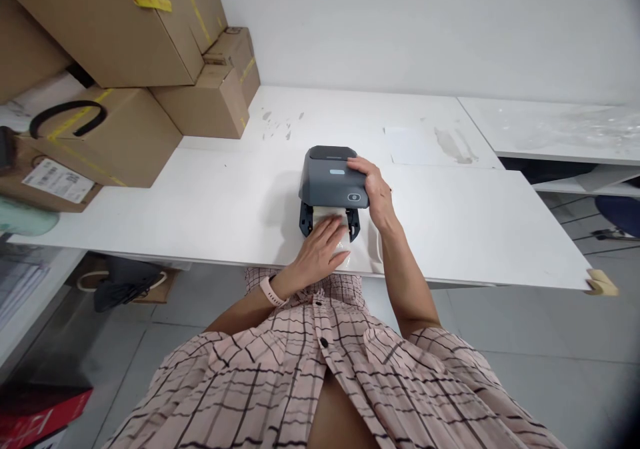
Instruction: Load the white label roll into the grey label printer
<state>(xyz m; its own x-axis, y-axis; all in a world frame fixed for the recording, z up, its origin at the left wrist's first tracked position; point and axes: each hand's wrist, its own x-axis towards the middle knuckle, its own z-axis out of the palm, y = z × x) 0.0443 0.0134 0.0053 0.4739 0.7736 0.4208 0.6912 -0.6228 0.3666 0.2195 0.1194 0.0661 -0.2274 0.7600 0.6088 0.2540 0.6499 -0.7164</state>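
A dark grey label printer (327, 185) stands on the white table, its lid (325, 169) raised at the front so that the inside shows. My right hand (379, 195) grips the right side of the lid, fingers on top and palm against the edge. Below it, my left hand (323, 252) lies with fingers stretched out over the whitish label paper (323, 213) at the printer's front opening. Part of the paper is hidden under those fingers. A glossy pale strip (344, 245) shows beside them, reaching toward the table edge.
Cardboard boxes (210, 102) are stacked at the left, with a black curved band (65, 109) by them. A white wall rises behind the table (450, 229). A white cable (379, 245) lies right of the printer. Tan padding (601, 282) covers the table's right corner.
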